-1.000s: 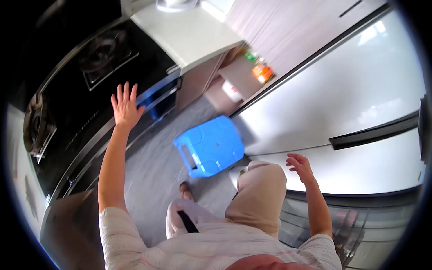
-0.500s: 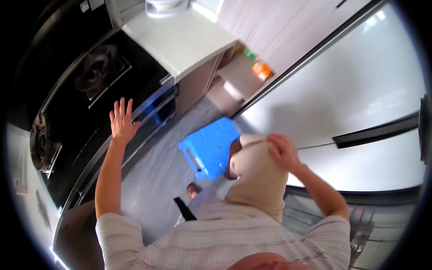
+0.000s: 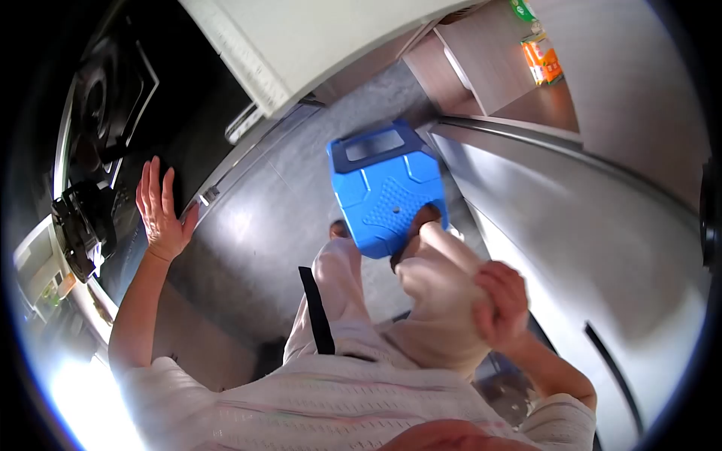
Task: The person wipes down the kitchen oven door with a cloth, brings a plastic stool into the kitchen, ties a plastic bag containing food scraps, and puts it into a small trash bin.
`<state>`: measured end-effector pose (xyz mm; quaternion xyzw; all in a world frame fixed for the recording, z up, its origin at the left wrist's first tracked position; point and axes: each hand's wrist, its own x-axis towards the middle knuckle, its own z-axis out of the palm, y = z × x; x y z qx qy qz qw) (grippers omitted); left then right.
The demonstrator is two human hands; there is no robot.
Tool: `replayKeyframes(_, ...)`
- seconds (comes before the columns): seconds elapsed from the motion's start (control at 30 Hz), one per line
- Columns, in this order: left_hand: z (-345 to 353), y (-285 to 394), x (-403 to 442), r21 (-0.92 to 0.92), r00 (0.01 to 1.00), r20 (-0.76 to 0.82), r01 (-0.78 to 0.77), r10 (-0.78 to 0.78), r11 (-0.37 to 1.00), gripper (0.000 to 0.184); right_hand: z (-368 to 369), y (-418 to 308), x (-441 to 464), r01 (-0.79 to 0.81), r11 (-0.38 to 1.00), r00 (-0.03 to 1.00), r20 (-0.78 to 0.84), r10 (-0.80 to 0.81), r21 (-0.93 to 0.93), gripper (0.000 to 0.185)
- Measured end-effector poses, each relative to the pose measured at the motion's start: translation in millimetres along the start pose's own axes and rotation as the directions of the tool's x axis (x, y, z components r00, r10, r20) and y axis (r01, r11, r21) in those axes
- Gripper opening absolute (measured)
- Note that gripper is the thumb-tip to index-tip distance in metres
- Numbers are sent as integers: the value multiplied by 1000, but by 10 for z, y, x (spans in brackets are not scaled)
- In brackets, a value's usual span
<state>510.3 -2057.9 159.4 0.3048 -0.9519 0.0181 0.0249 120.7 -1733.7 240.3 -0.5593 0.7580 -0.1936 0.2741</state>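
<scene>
My left hand (image 3: 162, 214) is open, palm down with the fingers spread, over the front edge of the black stove top (image 3: 192, 113); whether it presses on it I cannot tell. My right hand (image 3: 502, 304) is beside my right thigh in beige trousers (image 3: 444, 301). Its fingers look bent but are smeared by motion, and I see no object in them. A blue step stool (image 3: 391, 184) with a dark blue handle opening stands on the grey floor. One of my feet (image 3: 426, 218) is on its top; my other foot (image 3: 338, 228) shows just beside it, partly hidden.
A pale countertop (image 3: 323, 37) juts out ahead. Behind it is an open wooden cabinet (image 3: 481, 68) with an orange packet (image 3: 541, 59). A large glossy white door (image 3: 571, 218) is close on my right. A black burner (image 3: 83, 225) sits at far left.
My view has turned and moved nearer the stool and countertop. My right hand has come off the knee towards my body. My left hand stays spread by the stove.
</scene>
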Motion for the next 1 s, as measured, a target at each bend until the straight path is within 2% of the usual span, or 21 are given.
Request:
replayKeyframes(0.1, 31, -33, 110, 0, 999, 35, -1, 1, 1000, 75, -208, 191, 57, -49, 997, 981, 190, 37, 58, 28)
replayKeyframes(0.23, -22, -22, 64, 16, 994, 93, 50, -51, 999, 75, -293, 278, -6, -143, 977, 954, 285, 93, 161, 24)
replayKeyframes(0.3, -39, -21, 81, 9, 992, 109, 58, -59, 998, 75, -336, 225, -33, -212, 964, 936, 319, 152, 163, 22)
replayKeyframes(0.47, -86, -5, 100, 24, 982, 176, 73, -76, 997, 81, -392, 113, -193, -268, 959, 869, 454, 199, 92, 19)
replayKeyframes(0.57, -150, 12, 115, 45, 960, 255, 105, -113, 993, 79, -429, 79, -186, -281, 958, 837, 503, 213, 62, 18)
replayKeyframes(0.67, -334, 69, 199, 120, 873, 453, 144, -183, 982, 76, -522, -1, -145, -301, 953, 809, 525, 264, -15, 18)
replayKeyframes(0.77, -836, 247, 531, 109, 678, 699, 211, -226, 971, 73, -614, -58, -209, -280, 947, 790, 523, 320, -156, 20)
replayKeyframes(0.83, -1080, 444, 761, 231, 630, 735, 112, -249, 967, 67, -736, -189, -217, -282, 921, 759, 526, 385, -268, 22)
replayKeyframes(0.87, -1279, 662, 992, 238, 652, 708, 140, -271, 961, 60, -878, -299, -258, -327, 921, 790, 474, 390, -212, 23)
replayKeyframes(0.9, -1048, 785, 879, -11, 803, 517, 351, -295, 936, 51, -1056, -382, -324, -366, 918, 815, 425, 395, -152, 24)
replayKeyframes(0.93, -1089, 1080, 1044, -182, 881, 323, 417, -347, 890, 42, -1211, -423, -359, -397, 913, 836, 374, 401, -92, 25)
replayKeyframes(0.97, -1370, 1468, 1329, 91, 885, 370, 267, -281, 959, 38, -1358, -481, -422, -474, 880, 786, 430, 444, -42, 26)
replayKeyframes(1.0, -1581, 1410, 1259, 119, 878, 363, 288, -311, 950, 38, -1490, -498, -428, -548, 836, 735, 477, 482, -1, 28)
